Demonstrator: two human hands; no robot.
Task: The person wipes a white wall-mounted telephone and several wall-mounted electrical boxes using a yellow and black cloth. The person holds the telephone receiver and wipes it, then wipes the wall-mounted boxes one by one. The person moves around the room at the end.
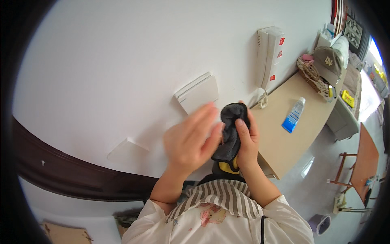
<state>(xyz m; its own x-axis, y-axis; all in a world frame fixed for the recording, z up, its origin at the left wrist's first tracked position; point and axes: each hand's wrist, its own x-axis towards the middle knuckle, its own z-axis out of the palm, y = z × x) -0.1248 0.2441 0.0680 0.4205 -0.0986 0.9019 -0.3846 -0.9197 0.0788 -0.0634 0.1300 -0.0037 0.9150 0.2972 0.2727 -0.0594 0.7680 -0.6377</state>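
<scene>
A dark grey plush cloth with black edging and a yellow underside (232, 134) is bunched up in my right hand (248, 140), whose thumb presses on its front. My left hand (192, 140), blurred, is raised just left of the cloth with its fingers apart and nothing seen in it; whether its thumb touches the cloth I cannot tell. Behind the hands, a white switch plate (199, 93) is on the wall. To the right, a blue and white squeeze tube (293, 115) lies on a light wooden tabletop (274, 134).
A white intercom handset (268, 58) with a coiled cord hangs on the wall. A cap (328, 64) rests by a basket (310, 74) at the tabletop's far end. A dark wooden door frame (91, 180) runs at lower left. A bin (320, 224) and a wooden table (364, 164) stand at right.
</scene>
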